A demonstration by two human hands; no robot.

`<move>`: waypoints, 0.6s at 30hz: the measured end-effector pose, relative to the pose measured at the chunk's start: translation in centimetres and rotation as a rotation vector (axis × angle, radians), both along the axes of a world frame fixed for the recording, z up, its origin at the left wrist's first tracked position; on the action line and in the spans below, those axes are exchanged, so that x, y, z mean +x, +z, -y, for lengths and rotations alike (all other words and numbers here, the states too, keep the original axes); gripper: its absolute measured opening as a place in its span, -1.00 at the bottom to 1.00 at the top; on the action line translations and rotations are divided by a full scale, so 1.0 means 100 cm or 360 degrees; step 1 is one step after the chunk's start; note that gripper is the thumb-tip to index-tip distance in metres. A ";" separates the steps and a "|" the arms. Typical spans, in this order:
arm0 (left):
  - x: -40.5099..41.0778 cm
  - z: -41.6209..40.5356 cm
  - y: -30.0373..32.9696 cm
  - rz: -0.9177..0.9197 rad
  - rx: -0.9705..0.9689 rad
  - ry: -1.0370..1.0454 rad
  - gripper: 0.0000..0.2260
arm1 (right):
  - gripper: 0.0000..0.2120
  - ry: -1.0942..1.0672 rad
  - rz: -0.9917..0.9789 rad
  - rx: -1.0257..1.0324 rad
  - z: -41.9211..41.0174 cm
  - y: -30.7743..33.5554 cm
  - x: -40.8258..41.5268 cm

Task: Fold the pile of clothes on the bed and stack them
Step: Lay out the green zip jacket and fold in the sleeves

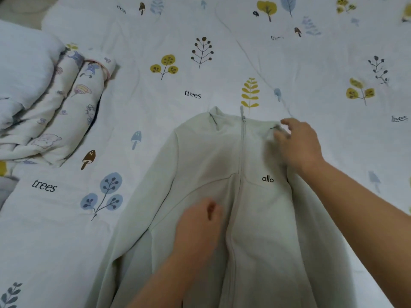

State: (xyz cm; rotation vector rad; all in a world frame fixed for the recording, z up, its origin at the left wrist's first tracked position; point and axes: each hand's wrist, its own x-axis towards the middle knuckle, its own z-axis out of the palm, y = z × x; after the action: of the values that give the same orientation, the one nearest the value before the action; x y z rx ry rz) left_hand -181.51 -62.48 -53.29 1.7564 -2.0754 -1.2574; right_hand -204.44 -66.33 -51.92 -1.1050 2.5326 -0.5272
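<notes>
A pale green zip-up jacket (206, 161) with a small black logo lies front-up on the bed, collar pointing away from me. My left hand (198, 227) rests on its left chest panel beside the zip, fingers curled under. My right hand (298, 143) lies over the jacket's right shoulder near the collar. Its fingers are blurred; whether they pinch the fabric is unclear.
The bed sheet (155, 107) is white with tree and mushroom prints. A folded printed quilt (66, 103) and a white duvet (20, 70) lie at the left. A bit of grey cloth (6, 185) shows at the left edge.
</notes>
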 end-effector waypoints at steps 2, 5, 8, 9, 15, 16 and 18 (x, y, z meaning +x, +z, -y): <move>0.011 0.024 0.002 -0.0013 -0.0280 0.0154 -0.88 | -0.57 -0.0143 -0.0012 0.0124 -0.023 -0.006 -0.001; 0.034 0.066 -0.014 0.0313 -0.0687 0.0230 -0.78 | -0.52 -0.0335 -0.0005 0.0367 -0.052 -0.015 -0.005; 0.047 0.094 -0.026 0.0704 -0.0407 0.0324 -0.61 | -0.57 -0.0351 0.0133 0.0434 -0.067 -0.025 -0.012; 0.050 0.100 -0.028 0.0708 -0.0268 0.0323 -0.60 | -0.65 -0.0338 0.0160 0.0388 -0.069 -0.027 -0.016; 0.071 0.134 -0.007 0.0378 -0.0567 0.0482 -0.87 | -0.82 -0.0471 -0.0236 0.0052 -0.062 0.004 -0.052; 0.075 0.135 -0.006 0.0404 -0.0607 0.0509 -0.86 | -0.82 -0.0440 -0.0320 0.0074 -0.061 0.007 -0.056; 0.077 0.136 -0.011 0.0511 -0.0552 0.0419 -0.83 | -0.83 -0.0309 -0.0382 0.0254 -0.058 0.003 -0.061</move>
State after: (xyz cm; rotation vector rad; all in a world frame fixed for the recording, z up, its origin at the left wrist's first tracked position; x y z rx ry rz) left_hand -173.81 -76.10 -54.35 2.0723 -1.9724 -0.5359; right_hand -210.51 -60.52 -51.63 -0.9184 2.8512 -0.2442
